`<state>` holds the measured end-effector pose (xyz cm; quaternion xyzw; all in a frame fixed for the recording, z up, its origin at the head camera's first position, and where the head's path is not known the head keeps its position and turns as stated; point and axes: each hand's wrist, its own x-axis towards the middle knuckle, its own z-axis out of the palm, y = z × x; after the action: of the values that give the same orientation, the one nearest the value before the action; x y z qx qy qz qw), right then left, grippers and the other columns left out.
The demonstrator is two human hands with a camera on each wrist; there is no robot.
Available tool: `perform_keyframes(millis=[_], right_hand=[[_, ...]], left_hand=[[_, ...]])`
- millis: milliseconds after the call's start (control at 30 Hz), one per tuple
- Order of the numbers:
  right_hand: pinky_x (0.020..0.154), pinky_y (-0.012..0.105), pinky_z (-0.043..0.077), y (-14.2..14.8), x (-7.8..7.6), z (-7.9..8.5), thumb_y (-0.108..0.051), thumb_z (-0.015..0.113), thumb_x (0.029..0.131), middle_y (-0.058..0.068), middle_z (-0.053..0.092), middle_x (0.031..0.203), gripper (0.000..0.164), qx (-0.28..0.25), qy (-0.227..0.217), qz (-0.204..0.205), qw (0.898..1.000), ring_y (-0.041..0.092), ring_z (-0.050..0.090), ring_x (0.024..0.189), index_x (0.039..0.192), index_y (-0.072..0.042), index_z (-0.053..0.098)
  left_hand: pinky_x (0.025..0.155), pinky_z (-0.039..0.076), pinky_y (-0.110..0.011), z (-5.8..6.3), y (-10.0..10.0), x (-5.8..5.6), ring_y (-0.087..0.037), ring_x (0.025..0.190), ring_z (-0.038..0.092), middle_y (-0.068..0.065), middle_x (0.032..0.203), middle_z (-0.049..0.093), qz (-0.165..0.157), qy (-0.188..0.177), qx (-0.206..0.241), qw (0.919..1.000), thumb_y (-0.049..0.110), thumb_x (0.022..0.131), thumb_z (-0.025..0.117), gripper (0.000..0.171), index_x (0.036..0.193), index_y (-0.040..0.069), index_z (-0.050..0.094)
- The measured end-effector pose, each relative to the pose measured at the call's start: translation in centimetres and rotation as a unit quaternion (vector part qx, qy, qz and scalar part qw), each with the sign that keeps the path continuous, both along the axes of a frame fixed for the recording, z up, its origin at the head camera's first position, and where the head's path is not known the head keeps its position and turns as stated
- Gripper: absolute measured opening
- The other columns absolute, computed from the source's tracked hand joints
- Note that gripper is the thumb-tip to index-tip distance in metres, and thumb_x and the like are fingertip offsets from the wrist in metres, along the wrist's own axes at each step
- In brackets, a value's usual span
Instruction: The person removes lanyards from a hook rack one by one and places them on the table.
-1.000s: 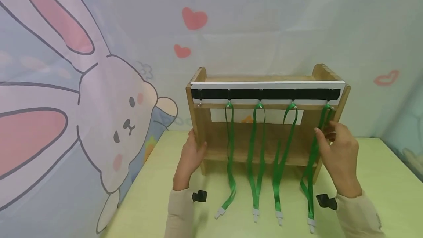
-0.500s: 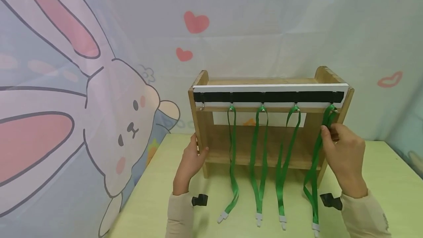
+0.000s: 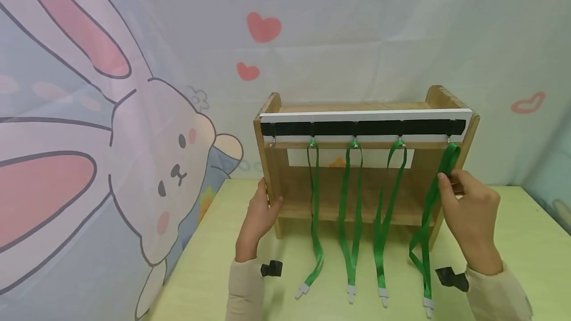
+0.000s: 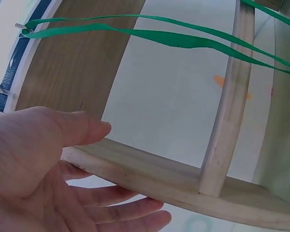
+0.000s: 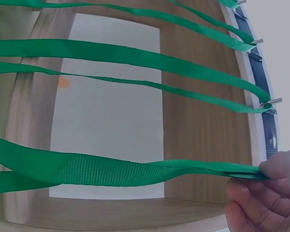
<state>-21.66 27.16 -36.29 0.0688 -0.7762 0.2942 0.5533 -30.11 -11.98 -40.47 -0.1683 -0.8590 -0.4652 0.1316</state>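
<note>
A small wooden shelf (image 3: 348, 189) carries a white strip with a black band and a row of metal hooks across its front. My left hand (image 3: 260, 212) grips its left side panel (image 4: 130, 169), thumb on the inner side and fingers outside. With thumb and fingers my right hand (image 3: 473, 207) pinches a green lanyard (image 5: 111, 169) near its top. The loop of that lanyard is off the rightmost hook (image 3: 448, 138), just below it, and its white clip (image 3: 428, 306) hangs down in front. Three more green lanyards (image 3: 351, 202) hang from the middle hooks.
The leftmost hook (image 3: 273, 141) bears no lanyard. The shelf stands on a yellow-green table (image 3: 196, 271), close before a printed backdrop (image 3: 334, 58) with a rabbit and hearts. A black wrist mount (image 3: 452, 278) juts from the right sleeve, another (image 3: 271, 268) from the left.
The right hand has pinched the rightmost lanyard and lifted its loop off the hook, moving slightly right. The left hand has stayed on the side panel.
</note>
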Motion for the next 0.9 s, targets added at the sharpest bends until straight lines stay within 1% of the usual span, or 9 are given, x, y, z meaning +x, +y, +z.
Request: perform_keyframes(millis=[100, 233, 400, 500, 633, 733, 800, 900], right_hand=[[0.067, 0.004, 0.033, 0.0, 0.3, -0.3, 0.007, 0.071, 0.087, 0.023, 0.070, 0.074, 0.004, -0.009, 0.004, 0.008, 1.000, -0.027, 0.040, 0.077, 0.088, 0.011, 0.071], [0.068, 0.002, 0.035, -0.1, 0.7, -0.6, 0.009, 0.070, 0.086, 0.022, 0.071, 0.076, 0.006, -0.019, 0.000, 0.022, 1.000, -0.027, 0.043, 0.077, 0.091, 0.011, 0.073], [0.067, 0.002, 0.037, -0.5, 1.2, -1.3, 0.008, 0.070, 0.087, 0.020, 0.072, 0.078, 0.006, -0.016, -0.030, 0.042, 0.999, -0.027, 0.044, 0.076, 0.092, 0.010, 0.073], [0.065, 0.004, 0.039, -0.4, 1.1, -1.9, 0.008, 0.069, 0.087, 0.018, 0.073, 0.079, 0.006, -0.003, -0.043, 0.055, 0.998, -0.025, 0.046, 0.076, 0.092, 0.009, 0.073], [0.066, 0.005, 0.042, 0.2, 0.8, -2.7, 0.010, 0.070, 0.085, 0.017, 0.073, 0.079, 0.009, 0.016, -0.035, 0.075, 0.996, -0.019, 0.053, 0.074, 0.092, 0.009, 0.074], [0.068, 0.004, 0.043, 0.6, 0.7, -3.2, 0.013, 0.071, 0.083, 0.015, 0.073, 0.078, 0.011, 0.014, -0.031, 0.085, 0.996, -0.016, 0.056, 0.073, 0.092, 0.008, 0.075], [0.069, 0.004, 0.043, 0.8, 0.9, -3.6, 0.013, 0.072, 0.082, 0.007, 0.074, 0.077, 0.011, -0.004, -0.042, 0.090, 0.995, -0.017, 0.057, 0.073, 0.090, 0.006, 0.075], [0.071, 0.005, 0.044, 0.8, 1.3, -4.0, 0.013, 0.072, 0.084, -0.012, 0.071, 0.079, 0.010, -0.041, -0.080, 0.104, 0.991, -0.019, 0.058, 0.074, 0.088, 0.004, 0.075]], left_hand=[[0.097, 0.048, -0.058, -0.1, 0.0, 0.2, -0.048, 0.127, 0.052, -0.033, 0.144, 0.045, -0.001, -0.005, -0.002, 1.0000, 0.007, 0.100, 0.060, 0.067, 0.154, -0.006, 0.022], [0.098, 0.047, -0.060, -0.2, 0.1, 0.3, -0.049, 0.128, 0.051, -0.035, 0.143, 0.045, -0.003, -0.001, -0.011, 0.9999, 0.007, 0.099, 0.060, 0.069, 0.153, -0.009, 0.021], [0.099, 0.045, -0.061, 0.0, 0.0, 0.2, -0.050, 0.128, 0.049, -0.035, 0.143, 0.044, -0.001, 0.001, -0.016, 0.9999, 0.008, 0.099, 0.061, 0.070, 0.153, -0.010, 0.020], [0.099, 0.045, -0.061, 0.2, 0.0, 0.1, -0.051, 0.129, 0.049, -0.035, 0.143, 0.044, 0.000, -0.002, -0.016, 0.9999, 0.008, 0.099, 0.060, 0.071, 0.153, -0.010, 0.018], [0.099, 0.045, -0.061, 0.2, 0.1, -0.1, -0.052, 0.129, 0.048, -0.036, 0.144, 0.042, -0.001, 0.000, -0.024, 0.9997, 0.009, 0.100, 0.060, 0.072, 0.154, -0.011, 0.016], [0.098, 0.046, -0.060, 0.1, 0.2, -0.2, -0.052, 0.126, 0.050, -0.037, 0.142, 0.043, 0.001, 0.006, -0.025, 0.9997, 0.009, 0.099, 0.060, 0.072, 0.153, -0.011, 0.017], [0.097, 0.047, -0.060, 0.1, 0.3, -0.1, -0.052, 0.125, 0.051, -0.037, 0.141, 0.044, 0.001, 0.008, -0.024, 0.9997, 0.007, 0.099, 0.060, 0.071, 0.153, -0.011, 0.017], [0.098, 0.046, -0.060, 0.0, 0.3, 0.0, -0.051, 0.125, 0.052, -0.038, 0.140, 0.044, 0.000, 0.005, -0.022, 0.9997, 0.006, 0.099, 0.060, 0.071, 0.153, -0.011, 0.017]])
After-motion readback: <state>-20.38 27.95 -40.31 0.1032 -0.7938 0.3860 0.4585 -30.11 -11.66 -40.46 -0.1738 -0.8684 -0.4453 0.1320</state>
